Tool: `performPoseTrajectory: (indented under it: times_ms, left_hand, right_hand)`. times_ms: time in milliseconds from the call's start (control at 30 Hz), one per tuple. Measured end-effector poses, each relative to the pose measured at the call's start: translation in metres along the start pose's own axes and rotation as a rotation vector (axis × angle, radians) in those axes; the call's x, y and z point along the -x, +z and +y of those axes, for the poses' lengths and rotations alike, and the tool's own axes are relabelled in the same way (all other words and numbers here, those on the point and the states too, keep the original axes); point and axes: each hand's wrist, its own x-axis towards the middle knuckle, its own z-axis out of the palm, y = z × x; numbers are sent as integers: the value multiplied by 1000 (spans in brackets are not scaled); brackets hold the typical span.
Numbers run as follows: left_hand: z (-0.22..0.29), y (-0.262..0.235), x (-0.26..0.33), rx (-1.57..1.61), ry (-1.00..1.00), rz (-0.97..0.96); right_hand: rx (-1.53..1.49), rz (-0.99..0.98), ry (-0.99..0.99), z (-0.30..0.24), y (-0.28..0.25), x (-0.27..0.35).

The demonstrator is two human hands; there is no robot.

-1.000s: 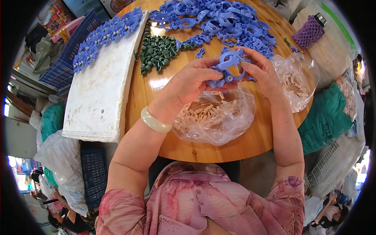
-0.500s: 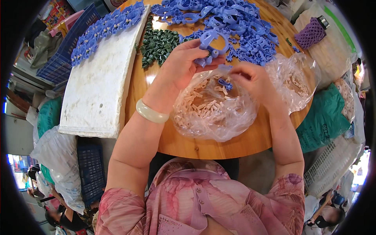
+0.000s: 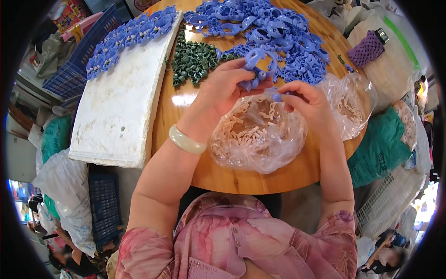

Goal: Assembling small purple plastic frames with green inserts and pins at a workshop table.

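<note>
My left hand (image 3: 222, 88) is closed around a blue plastic part (image 3: 260, 59) with a large open ring, held up over the table. Close to it on the right, my right hand (image 3: 307, 98) pinches a small blue plastic piece (image 3: 277, 97) between thumb and fingertips. The two blue parts are apart. Below both hands sits an open clear plastic bag (image 3: 278, 156) containing many small peach-coloured pieces (image 3: 246, 134). Another clear bag (image 3: 367, 95) with similar pieces stands to the right, behind my right wrist.
Blue plastic parts (image 3: 297, 44) are heaped at the far side of the round wooden table (image 3: 251, 187), beside dark green pieces (image 3: 190, 63). On the left, a white foam board (image 3: 114, 111) carries rows of blue assemblies (image 3: 132, 35). A purple knitted-covered object (image 3: 365, 50) lies at far right.
The small blue piece lay on the bag of peach pieces before and is now lifted in my right hand's pinch. My left hand still holds the ringed part. The whole view has shifted slightly.
</note>
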Motion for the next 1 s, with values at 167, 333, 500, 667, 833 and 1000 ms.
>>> performPoseTrajectory:
  times_ms: [167, 333, 500, 667, 833, 1000]
  left_hand:
    - [-3, 1, 0, -45, -37, -37]
    - [-6, 4, 1, -83, -29, -1]
    - [-8, 7, 2, -56, -50, 6]
    - [-8, 8, 4, -76, -82, 28]
    - [-7, 11, 7, -119, -90, 12]
    - [-7, 7, 6, -171, -135, -43]
  right_hand:
    - [-92, 61, -180, -3, 2, -5]
    - [-58, 67, -256, -2, 10, -12]
    - [620, 220, -626, -4, 11, -12]
    - [651, 199, -634, -3, 6, -14]
    - [642, 164, -583, 0, 7, -14]
    - [564, 129, -550, 2, 8, -13]
